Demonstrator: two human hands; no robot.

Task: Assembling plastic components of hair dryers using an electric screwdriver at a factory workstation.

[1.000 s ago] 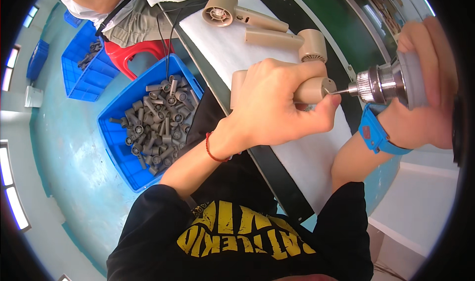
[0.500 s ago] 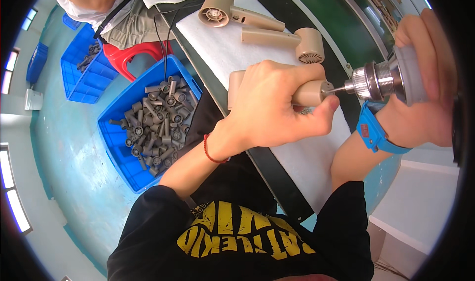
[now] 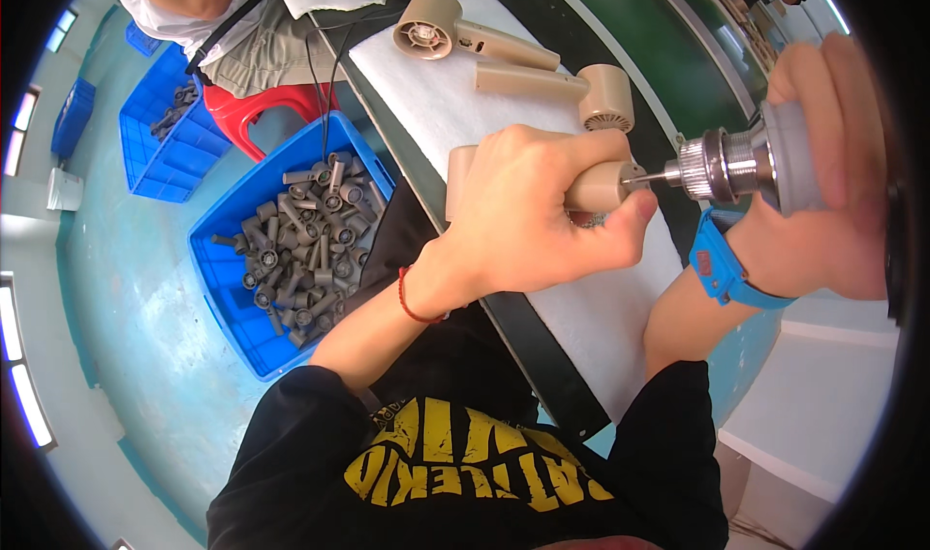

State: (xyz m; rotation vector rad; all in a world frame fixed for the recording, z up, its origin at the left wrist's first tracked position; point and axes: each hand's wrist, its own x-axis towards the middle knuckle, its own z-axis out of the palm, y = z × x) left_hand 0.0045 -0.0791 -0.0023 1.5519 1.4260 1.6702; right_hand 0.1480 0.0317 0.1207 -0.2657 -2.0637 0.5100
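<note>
My left hand (image 3: 528,216) is wrapped round a beige handheld fan (image 3: 599,188). The fan's handle end points right, and its wider head shows partly on the hand's other side. My right hand (image 3: 828,148) grips an electric screwdriver (image 3: 722,166) with a ribbed metal collar. Its thin bit meets the end of the fan's handle; whether a screw sits there is too small to tell. Beyond my left hand lie two more beige pieces of the same kind, a fan with its round grille showing (image 3: 426,29) and another fan turned the opposite way (image 3: 605,97).
A white foam sheet (image 3: 586,332) covers part of the dark-edged bench. Left of it, on the floor, a blue bin (image 3: 221,303) holds many grey fan parts. Farther off are another blue bin (image 3: 155,168), a red stool (image 3: 232,114) and a seated person (image 3: 281,51). Thin cables hang by the bench edge.
The view has shifted slightly. Both hands keep their grips, and the screwdriver bit stays at the fan's handle end, with little visible movement between them.
</note>
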